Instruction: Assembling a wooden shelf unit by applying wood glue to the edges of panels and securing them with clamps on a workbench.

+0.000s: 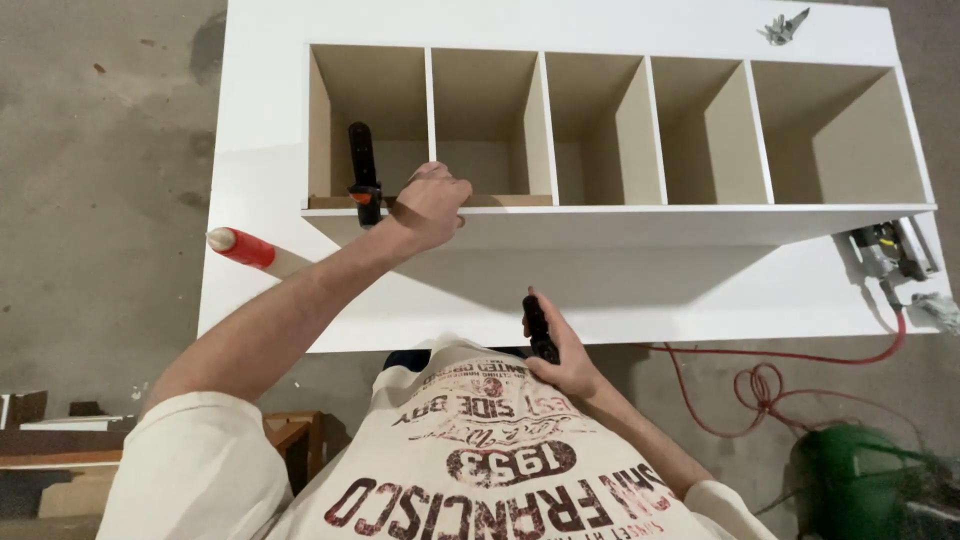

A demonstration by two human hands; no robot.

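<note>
A white shelf unit (pixel 620 215) with several open compartments lies on a white panel (pixel 560 290). My left hand (pixel 430 205) rests on its front edge, fingers curled over the board beside a black clamp (pixel 362 170) with an orange collar fixed on that edge. My right hand (pixel 560 355) is close to my chest and holds a black clamp (pixel 538 328) by its handle.
A red glue bottle (pixel 240 246) with a white tip lies on the panel's left side. A nail gun (pixel 888 250) with a red hose (pixel 760 375) sits at the right. Metal hardware (pixel 784 27) lies at the far right corner. A green machine (pixel 860 485) stands on the floor.
</note>
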